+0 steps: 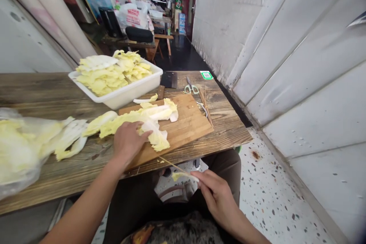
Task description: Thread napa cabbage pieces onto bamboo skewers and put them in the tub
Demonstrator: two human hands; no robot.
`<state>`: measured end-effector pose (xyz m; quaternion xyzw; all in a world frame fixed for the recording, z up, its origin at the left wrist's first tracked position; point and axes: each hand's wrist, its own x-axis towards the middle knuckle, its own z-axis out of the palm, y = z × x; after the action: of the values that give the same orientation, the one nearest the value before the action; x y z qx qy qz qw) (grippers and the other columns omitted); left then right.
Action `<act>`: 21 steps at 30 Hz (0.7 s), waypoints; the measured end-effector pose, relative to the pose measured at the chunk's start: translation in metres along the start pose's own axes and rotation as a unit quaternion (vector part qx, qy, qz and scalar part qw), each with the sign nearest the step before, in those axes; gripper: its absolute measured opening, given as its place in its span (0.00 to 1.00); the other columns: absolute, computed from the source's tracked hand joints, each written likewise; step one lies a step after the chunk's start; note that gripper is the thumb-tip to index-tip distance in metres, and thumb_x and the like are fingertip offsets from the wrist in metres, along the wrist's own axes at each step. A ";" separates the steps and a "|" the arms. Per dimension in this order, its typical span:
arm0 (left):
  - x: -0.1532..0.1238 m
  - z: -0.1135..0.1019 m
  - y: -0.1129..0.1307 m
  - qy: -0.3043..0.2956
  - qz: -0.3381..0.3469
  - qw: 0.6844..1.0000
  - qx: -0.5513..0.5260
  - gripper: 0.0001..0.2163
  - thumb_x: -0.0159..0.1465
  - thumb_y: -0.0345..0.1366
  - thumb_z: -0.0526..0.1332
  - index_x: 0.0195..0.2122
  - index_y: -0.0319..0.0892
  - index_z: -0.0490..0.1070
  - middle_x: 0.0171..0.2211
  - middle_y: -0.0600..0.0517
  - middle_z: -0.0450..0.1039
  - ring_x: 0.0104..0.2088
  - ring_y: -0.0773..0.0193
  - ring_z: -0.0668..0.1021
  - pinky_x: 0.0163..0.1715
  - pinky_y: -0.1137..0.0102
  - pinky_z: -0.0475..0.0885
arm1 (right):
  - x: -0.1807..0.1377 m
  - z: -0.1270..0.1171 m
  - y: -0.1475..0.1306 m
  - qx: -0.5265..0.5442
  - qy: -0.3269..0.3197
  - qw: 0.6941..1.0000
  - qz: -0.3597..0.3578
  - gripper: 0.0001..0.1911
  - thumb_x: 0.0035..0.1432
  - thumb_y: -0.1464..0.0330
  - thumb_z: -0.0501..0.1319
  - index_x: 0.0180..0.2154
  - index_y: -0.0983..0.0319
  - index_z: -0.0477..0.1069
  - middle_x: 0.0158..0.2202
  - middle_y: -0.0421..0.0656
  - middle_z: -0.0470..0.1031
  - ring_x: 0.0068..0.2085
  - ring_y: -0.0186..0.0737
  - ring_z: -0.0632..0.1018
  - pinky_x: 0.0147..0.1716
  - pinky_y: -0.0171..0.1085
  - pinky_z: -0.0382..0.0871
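My left hand [128,142] rests palm down on pale yellow cabbage leaves [143,119] that lie across a wooden cutting board [185,124], its fingers curled over the leaves. Below the table edge, my right hand [215,192] pinches a thin bamboo skewer [171,165] with a small piece of cabbage [177,175] threaded on it. The skewer points up and left toward the board.
A white tub [128,93] heaped with cut cabbage stands behind the board. A plastic bag of cabbage [20,148] lies at the left. A cleaver [168,80], scissors [191,88] and loose skewers [206,106] lie at the table's far right. A white wall runs along the right.
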<state>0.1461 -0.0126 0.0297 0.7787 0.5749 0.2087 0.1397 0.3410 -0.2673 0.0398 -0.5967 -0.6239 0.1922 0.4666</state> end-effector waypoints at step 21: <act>-0.154 -0.046 0.014 -0.049 0.173 0.978 -0.102 0.10 0.68 0.39 0.57 0.46 0.51 0.76 0.41 0.57 0.84 0.36 0.64 0.84 0.42 0.71 0.79 | -0.008 -0.030 -0.037 -0.333 -0.070 0.931 -0.131 0.16 0.70 0.77 0.49 0.48 0.69 0.74 0.24 0.39 0.66 0.24 0.37 0.62 0.23 0.40 0.51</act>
<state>0.0966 -0.1642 0.0514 0.8574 0.3998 0.2488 0.2077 0.3435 -0.2925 0.0811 -0.6155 -0.7560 -0.0481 0.2173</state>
